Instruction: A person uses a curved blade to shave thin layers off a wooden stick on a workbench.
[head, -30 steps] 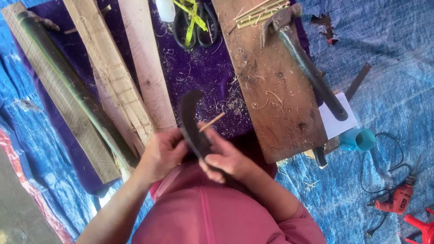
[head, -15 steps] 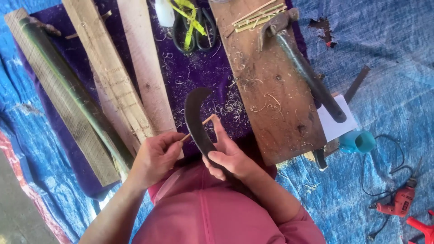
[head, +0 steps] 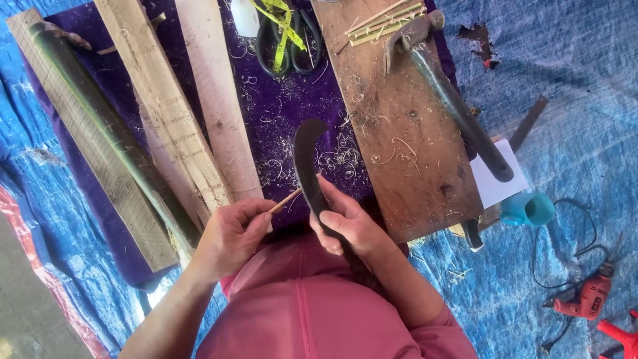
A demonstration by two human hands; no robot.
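Observation:
My right hand (head: 345, 226) grips a dark curved knife (head: 307, 156) by its lower part, blade pointing away from me with a hooked tip. My left hand (head: 229, 236) pinches a thin bamboo stick (head: 286, 199), whose free end touches the blade's left edge. Both hands are held over my lap, above a purple cloth (head: 292, 100) sprinkled with pale curled shavings.
Wooden planks (head: 166, 113) and a dark green bamboo pole (head: 100, 126) lie at left. A brown board (head: 399, 133) at right carries a hammer (head: 452, 100) and thin sticks (head: 382, 23). Scissors (head: 289, 40) lie at the top. A teal cup (head: 528, 209) and red drill (head: 588, 299) rest on blue tarp.
The knife has shifted right and up, away from my body. The stick now sticks out less beyond the blade, its tip at the blade's edge.

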